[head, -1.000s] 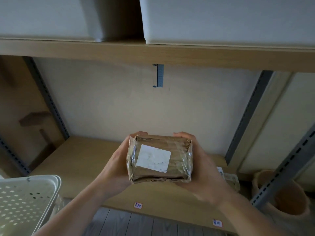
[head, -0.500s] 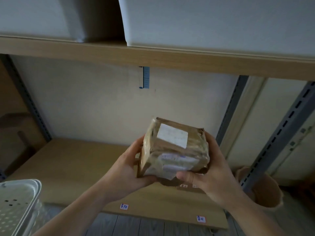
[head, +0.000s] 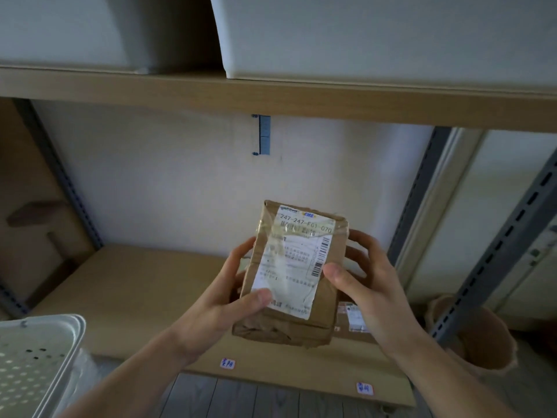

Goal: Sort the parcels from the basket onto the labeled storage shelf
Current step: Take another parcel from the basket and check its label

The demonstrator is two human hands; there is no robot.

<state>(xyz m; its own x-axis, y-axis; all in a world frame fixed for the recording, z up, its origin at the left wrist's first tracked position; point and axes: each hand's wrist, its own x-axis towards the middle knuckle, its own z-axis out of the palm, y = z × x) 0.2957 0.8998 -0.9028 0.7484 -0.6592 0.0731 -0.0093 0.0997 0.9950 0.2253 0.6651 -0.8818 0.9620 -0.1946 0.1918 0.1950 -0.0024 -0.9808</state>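
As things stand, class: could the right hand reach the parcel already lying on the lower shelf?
Probably not yet. The right hand shares the grip on the brown parcel with the left hand, and that parcel hangs in front of the shelved parcel.

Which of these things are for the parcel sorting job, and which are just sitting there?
For the job:
brown parcel, held in left hand and right hand
white basket
lower shelf with small tags

Just sitting there:
grey bins up top
round tub on the floor
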